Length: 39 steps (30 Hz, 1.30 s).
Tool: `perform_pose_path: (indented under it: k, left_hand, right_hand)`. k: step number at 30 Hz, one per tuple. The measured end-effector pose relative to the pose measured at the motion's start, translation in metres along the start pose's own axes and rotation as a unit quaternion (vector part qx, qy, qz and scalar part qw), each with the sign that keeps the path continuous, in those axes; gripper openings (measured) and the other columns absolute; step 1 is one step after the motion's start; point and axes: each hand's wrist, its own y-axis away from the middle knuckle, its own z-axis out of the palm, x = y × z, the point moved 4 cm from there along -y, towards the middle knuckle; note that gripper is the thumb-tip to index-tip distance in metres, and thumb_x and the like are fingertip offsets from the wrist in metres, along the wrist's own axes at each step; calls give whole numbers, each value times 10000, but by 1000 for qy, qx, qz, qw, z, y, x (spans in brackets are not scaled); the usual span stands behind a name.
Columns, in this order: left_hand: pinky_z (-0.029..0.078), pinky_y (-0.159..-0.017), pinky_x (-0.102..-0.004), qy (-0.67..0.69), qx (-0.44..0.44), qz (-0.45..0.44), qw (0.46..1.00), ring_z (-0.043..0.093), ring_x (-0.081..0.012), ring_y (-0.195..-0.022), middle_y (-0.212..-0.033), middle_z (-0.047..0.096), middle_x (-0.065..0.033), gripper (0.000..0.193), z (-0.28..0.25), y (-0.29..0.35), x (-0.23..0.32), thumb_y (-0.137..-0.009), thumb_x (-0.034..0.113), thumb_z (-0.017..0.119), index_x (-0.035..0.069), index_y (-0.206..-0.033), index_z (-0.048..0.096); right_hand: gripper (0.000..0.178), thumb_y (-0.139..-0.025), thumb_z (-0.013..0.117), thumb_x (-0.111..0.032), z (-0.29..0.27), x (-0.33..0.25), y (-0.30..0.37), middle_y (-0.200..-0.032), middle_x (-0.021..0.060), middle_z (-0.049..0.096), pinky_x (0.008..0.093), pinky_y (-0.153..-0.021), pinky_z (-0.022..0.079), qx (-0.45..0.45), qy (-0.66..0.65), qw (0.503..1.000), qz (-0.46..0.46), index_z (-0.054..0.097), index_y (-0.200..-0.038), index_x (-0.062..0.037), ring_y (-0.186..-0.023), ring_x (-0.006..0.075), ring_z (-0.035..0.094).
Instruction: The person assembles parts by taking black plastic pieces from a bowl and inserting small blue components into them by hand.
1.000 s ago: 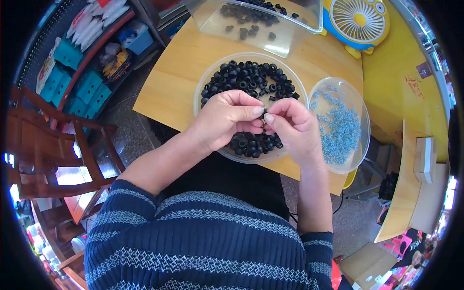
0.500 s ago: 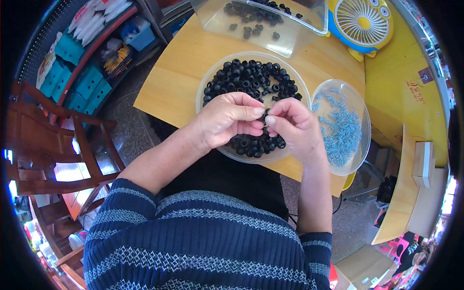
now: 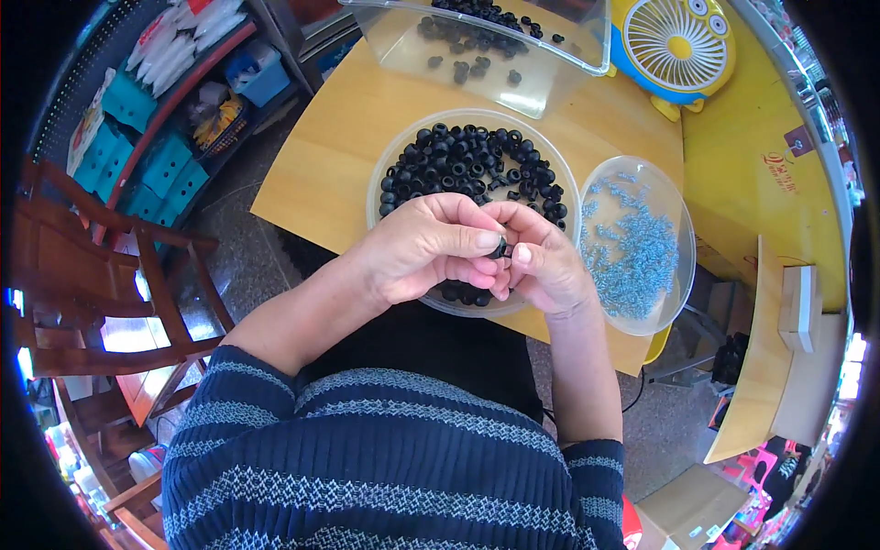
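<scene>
The bare left hand [image 3: 426, 249] was closed to a narrow pinch, its thumb and fingers holding a small, rounded black piece [image 3: 499, 247] at the thumb tip. The bare right hand [image 3: 547, 266] met it from the other side, fingers curled and thumb slightly raised; whether it gripped the piece or merely touched it could not be told. The black piece lay between the two sets of fingertips, above the near half of a shallow, round, translucent plastic tray [image 3: 472, 113]. This tray contained many smooth black knob-like parts [image 3: 449, 160], several showing ring-shaped openings. Just beside it, to the right, a second round, clear plastic tray [image 3: 688, 247] held a loose scatter of tiny light-blue pieces [image 3: 642, 261], too small to distinguish in form. Beyond stood a rectangular transparent plastic bin [image 3: 403, 50] with further black parts. A pale wood-grained tabletop [image 3: 316, 160] supported all three containers.
</scene>
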Motion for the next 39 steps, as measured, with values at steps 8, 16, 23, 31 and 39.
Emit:
perform_pose_path:
  k: [8,16,23,31,39]
  left_hand:
    - [538,-590,-340,-33,-6,-4,999,611,-218,-614,-704,589,-137,81,4,6,5,-717,14,600,-18,-773,551]
    - [529,-576,-334,-79,21,48,996,607,-224,-607,-697,594,-141,41,2,1,7,-727,23,590,21,-761,569]
    - [524,-556,-299,-49,51,23,997,593,-179,-583,-700,591,-108,59,-11,-10,4,-733,31,591,5,-773,557]
    - [523,-555,-306,-113,-13,42,993,597,-173,-598,-714,588,-109,33,10,-15,11,-753,21,560,5,-779,547]
    - [467,-667,-259,-378,28,339,861,554,-120,-709,-748,567,-28,160,49,-87,166,-761,165,578,43,-861,551]
  right_hand:
    - [389,-753,602,-191,7,6,-2,-823,72,552,210,-556,469,-38,9,995,-89,435,-1054,-10,-682,115,553]
    - [292,-775,572,-149,9,10,-7,-827,42,536,223,-612,451,7,-17,989,-149,470,-1024,-35,-718,103,527]
    - [262,-809,518,-169,1,5,-3,-838,41,533,234,-610,445,69,48,995,-58,469,-1033,-42,-703,95,521]
    - [254,-818,499,-167,2,-5,-2,-805,43,545,222,-580,440,65,9,989,-131,464,-1035,-39,-674,94,527]
    - [179,-800,516,-165,-59,-102,81,-720,32,550,226,-572,437,477,439,748,-142,578,-867,-12,-652,91,525]
